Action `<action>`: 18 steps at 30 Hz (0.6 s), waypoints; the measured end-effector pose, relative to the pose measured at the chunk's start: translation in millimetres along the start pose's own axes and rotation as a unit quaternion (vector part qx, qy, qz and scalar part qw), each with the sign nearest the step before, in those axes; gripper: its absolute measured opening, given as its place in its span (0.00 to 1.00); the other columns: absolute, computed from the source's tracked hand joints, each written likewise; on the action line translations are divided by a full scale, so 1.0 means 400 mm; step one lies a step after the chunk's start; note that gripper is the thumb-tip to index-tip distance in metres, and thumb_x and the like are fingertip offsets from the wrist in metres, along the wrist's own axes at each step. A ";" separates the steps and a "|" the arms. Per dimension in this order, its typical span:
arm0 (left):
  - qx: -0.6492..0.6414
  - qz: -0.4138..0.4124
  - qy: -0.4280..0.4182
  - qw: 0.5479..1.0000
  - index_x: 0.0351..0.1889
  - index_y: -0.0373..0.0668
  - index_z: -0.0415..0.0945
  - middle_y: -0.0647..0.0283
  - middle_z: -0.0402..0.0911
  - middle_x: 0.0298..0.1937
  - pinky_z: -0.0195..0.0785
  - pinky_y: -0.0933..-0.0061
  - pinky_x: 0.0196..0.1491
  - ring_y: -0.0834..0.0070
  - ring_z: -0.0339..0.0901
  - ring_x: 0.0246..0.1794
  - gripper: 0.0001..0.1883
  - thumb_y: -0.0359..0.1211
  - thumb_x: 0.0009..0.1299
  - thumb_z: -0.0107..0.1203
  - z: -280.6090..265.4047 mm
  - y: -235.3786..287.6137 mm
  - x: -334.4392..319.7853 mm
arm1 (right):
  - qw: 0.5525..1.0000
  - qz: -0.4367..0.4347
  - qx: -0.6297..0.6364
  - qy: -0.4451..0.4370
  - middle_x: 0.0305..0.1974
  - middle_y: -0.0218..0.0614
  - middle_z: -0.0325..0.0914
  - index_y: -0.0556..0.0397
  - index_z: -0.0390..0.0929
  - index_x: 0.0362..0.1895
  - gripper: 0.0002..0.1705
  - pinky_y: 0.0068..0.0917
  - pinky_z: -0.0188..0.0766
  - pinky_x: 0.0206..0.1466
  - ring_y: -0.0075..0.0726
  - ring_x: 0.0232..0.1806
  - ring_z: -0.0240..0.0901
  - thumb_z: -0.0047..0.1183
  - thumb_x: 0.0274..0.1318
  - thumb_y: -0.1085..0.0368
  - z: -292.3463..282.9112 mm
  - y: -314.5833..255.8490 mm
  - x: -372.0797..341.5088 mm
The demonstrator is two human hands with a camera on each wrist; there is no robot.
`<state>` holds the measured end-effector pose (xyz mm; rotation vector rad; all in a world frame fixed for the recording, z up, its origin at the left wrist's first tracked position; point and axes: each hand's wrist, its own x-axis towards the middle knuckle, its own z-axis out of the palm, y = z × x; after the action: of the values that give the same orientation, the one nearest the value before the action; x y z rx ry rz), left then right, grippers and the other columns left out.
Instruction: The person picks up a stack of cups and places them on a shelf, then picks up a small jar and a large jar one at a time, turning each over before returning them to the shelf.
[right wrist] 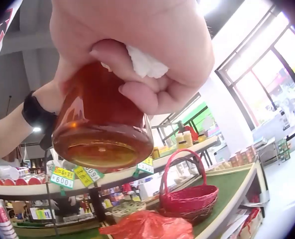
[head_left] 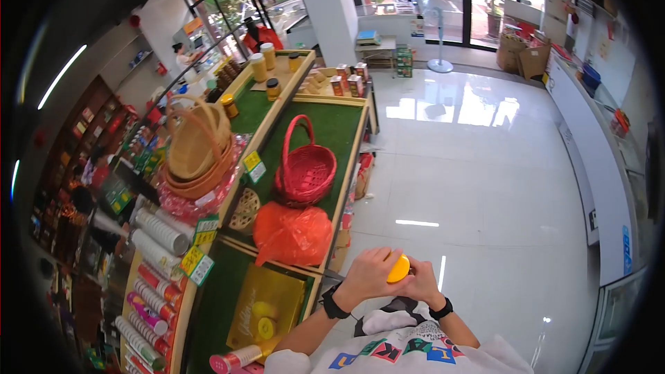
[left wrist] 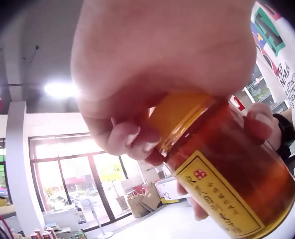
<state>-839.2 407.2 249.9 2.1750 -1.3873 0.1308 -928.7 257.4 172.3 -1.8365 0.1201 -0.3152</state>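
Observation:
A glass honey jar [left wrist: 237, 164] full of amber liquid is held in front of the person's chest, tilted. Its yellow lid [head_left: 398, 269] shows between the hands in the head view. The left hand [head_left: 368, 275] grips the lid end with curled fingers. Around the glass body curls the right hand [head_left: 424, 284], which also has a crumpled white tissue [right wrist: 146, 63] between its fingers. A yellow label [left wrist: 219, 196] with dark characters runs along the jar's side. The jar's rounded base [right wrist: 103, 152] faces the right wrist camera.
To the left runs a green-lined display shelf [head_left: 273, 142]. On it are a red wicker basket [head_left: 308, 173], a red plastic bag [head_left: 294, 232] and a gold box [head_left: 267, 305]. Stacked paper cups [head_left: 163, 232] lie farther left. A white counter [head_left: 592, 145] lines the right side of the shiny floor.

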 end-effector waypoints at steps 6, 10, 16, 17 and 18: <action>-0.076 0.122 0.021 0.989 0.49 0.40 0.78 0.60 0.74 0.31 0.69 0.63 0.36 0.61 0.75 0.32 0.30 0.55 0.61 0.66 0.000 -0.030 0.157 | 0.987 0.010 0.018 -0.160 0.25 0.37 0.79 0.55 0.82 0.44 0.32 0.24 0.75 0.36 0.24 0.25 0.72 0.77 0.30 0.55 -0.181 -0.030 0.121; -0.050 0.147 0.017 0.988 0.51 0.42 0.78 0.60 0.74 0.32 0.67 0.61 0.35 0.60 0.75 0.31 0.33 0.59 0.60 0.65 -0.049 -0.060 0.250 | 0.979 0.038 0.067 -0.190 0.30 0.31 0.84 0.55 0.83 0.46 0.36 0.24 0.76 0.42 0.19 0.32 0.75 0.79 0.30 0.53 -0.222 -0.066 0.227; -0.189 -0.008 0.102 0.977 0.70 0.38 0.66 0.48 0.75 0.64 0.70 0.58 0.58 0.55 0.75 0.62 0.54 0.73 0.60 0.57 -0.089 -0.180 0.321 | 0.983 0.053 0.121 -0.129 0.41 0.32 0.86 0.56 0.83 0.49 0.35 0.26 0.76 0.51 0.22 0.42 0.80 0.80 0.32 0.57 -0.216 -0.139 0.374; -0.239 -0.036 0.119 0.963 0.72 0.38 0.63 0.48 0.73 0.67 0.70 0.58 0.60 0.55 0.74 0.64 0.54 0.72 0.60 0.58 -0.084 -0.194 0.321 | 0.982 0.055 0.138 -0.120 0.42 0.32 0.86 0.56 0.83 0.49 0.35 0.26 0.76 0.52 0.23 0.44 0.80 0.80 0.32 0.58 -0.215 -0.153 0.399; -0.287 -0.063 0.135 0.946 0.74 0.37 0.60 0.47 0.71 0.69 0.70 0.57 0.61 0.55 0.73 0.67 0.55 0.71 0.60 0.58 -0.077 -0.208 0.318 | 0.983 0.046 0.138 -0.113 0.43 0.32 0.86 0.56 0.83 0.49 0.35 0.27 0.76 0.54 0.24 0.45 0.80 0.80 0.32 0.59 -0.214 -0.163 0.422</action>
<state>-702.5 345.9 289.1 1.6755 -0.9740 -0.0239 -796.0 155.9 282.4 -1.5723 0.0022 -0.0525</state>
